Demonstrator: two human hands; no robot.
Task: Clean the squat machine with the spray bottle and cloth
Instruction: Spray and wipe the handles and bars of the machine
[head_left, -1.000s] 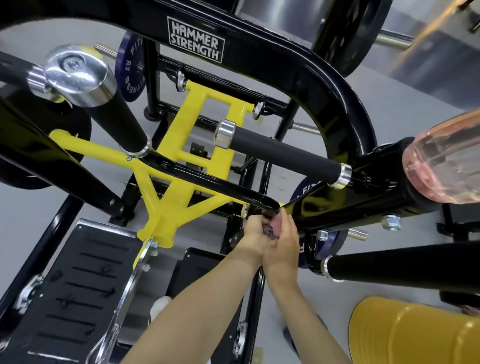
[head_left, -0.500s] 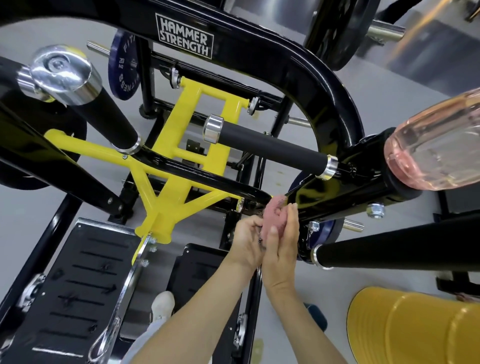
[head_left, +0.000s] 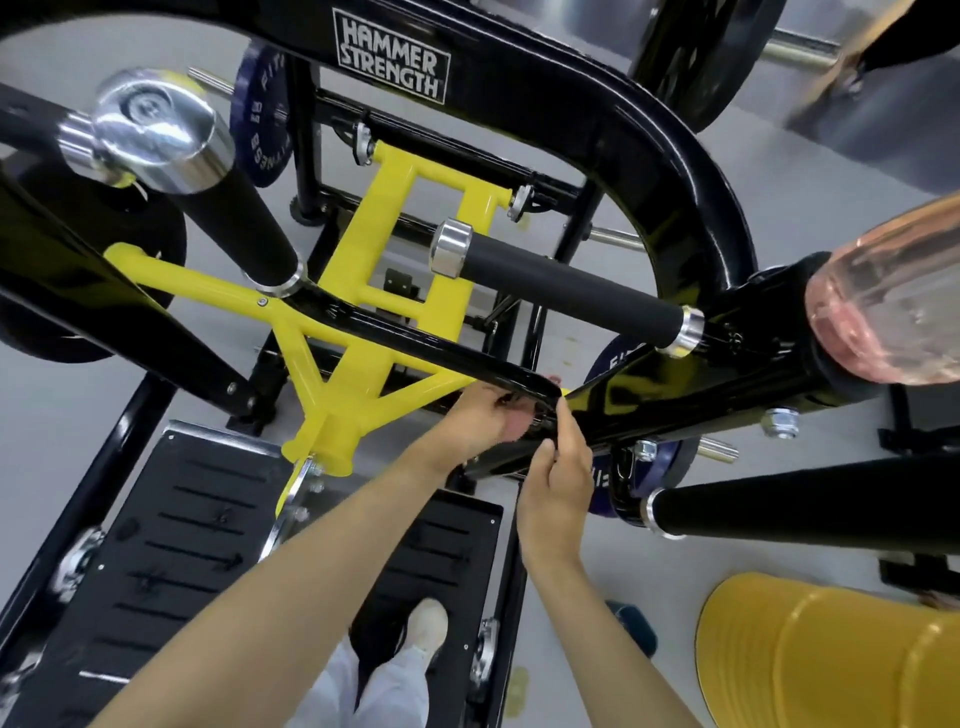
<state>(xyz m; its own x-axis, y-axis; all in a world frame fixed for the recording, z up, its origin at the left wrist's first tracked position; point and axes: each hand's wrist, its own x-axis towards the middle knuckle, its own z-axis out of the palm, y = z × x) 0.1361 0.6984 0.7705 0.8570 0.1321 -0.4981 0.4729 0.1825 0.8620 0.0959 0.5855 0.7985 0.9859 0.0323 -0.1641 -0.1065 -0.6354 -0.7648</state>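
The squat machine's black frame arches over me, with a yellow brace below it. Both my hands meet at the end of a thin black bar in the middle. My left hand curls round a small pink cloth held against that bar. My right hand pinches the cloth and bar end from the right, fingers pointing up. Most of the cloth is hidden between the hands. The spray bottle, clear with pink liquid, lies on the black arm at right, untouched.
Black foam grips and a chrome-capped one jut out around the hands. Ribbed foot plates lie below, with my shoe on one. A yellow drum stands at lower right. Blue weight plates hang behind.
Both hands have moved up and closed back on the bar end. The cloth, bunched in the open half a second ago, is now mostly covered.
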